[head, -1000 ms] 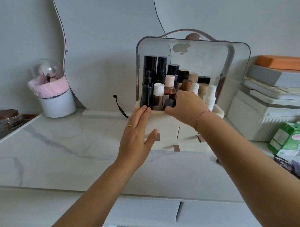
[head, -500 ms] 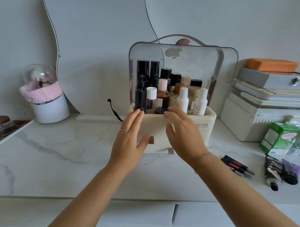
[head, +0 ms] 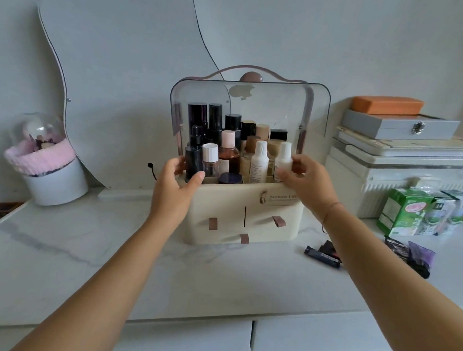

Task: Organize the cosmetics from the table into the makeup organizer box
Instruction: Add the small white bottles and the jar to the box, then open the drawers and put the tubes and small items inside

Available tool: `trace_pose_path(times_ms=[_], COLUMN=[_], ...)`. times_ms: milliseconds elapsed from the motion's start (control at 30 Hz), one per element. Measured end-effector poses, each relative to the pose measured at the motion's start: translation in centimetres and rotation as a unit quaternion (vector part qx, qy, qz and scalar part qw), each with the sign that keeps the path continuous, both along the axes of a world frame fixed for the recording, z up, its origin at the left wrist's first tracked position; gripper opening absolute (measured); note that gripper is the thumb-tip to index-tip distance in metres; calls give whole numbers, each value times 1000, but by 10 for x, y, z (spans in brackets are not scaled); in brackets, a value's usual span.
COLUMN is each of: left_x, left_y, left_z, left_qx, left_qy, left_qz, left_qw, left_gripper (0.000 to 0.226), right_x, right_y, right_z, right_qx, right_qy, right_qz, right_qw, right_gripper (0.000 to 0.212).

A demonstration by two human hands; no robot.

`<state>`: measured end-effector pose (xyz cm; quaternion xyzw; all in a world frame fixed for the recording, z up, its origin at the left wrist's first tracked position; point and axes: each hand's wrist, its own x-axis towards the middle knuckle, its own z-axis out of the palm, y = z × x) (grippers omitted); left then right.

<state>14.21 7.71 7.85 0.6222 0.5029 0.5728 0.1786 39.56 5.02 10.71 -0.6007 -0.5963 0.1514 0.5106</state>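
Observation:
The cream makeup organizer box (head: 250,210) stands at the middle of the marble table (head: 91,262), full of upright bottles (head: 227,154). Its clear lid (head: 253,108) is swung up. My left hand (head: 172,189) is curled around the box's upper left corner at the lid's lower edge, thumb on the front rim. At the upper right corner my right hand (head: 309,183) closes its fingers on the lid's lower right edge, beside a white bottle (head: 283,161). Dark lipsticks (head: 323,253) and dark tubes (head: 408,255) lie on the table to the right.
A stack of white storage boxes (head: 398,176), a grey case (head: 400,127) and an orange block (head: 387,105) stand at the right, with green cartons (head: 405,215) in front. A white brush pot (head: 54,179) sits at the far left. A wavy mirror (head: 123,92) leans on the wall.
My right hand left the bottles inside and moved to the box's upper right corner. My left hand moved from the box front to the upper left corner.

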Motion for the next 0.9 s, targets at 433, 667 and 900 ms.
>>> trace_pose_path(times_ms=[433, 667, 900], left_x=[19, 30, 30], left_y=[-57, -58, -81], left_z=[-75, -65, -69], left_qx=[-168, -229, -193], left_qy=[-216, -218, -226], left_qz=[-16, -69, -72], left_qw=[962, 946, 952], left_gripper=[21, 15, 11], right_x=[-15, -49, -53], right_y=[-57, -56, -64], right_z=[-67, -104, -120], right_qx=[103, -119, -71], right_qy=[152, 344, 298], right_qz=[-132, 12, 36], right_qw=[974, 931, 951], right_gripper=[13, 25, 11])
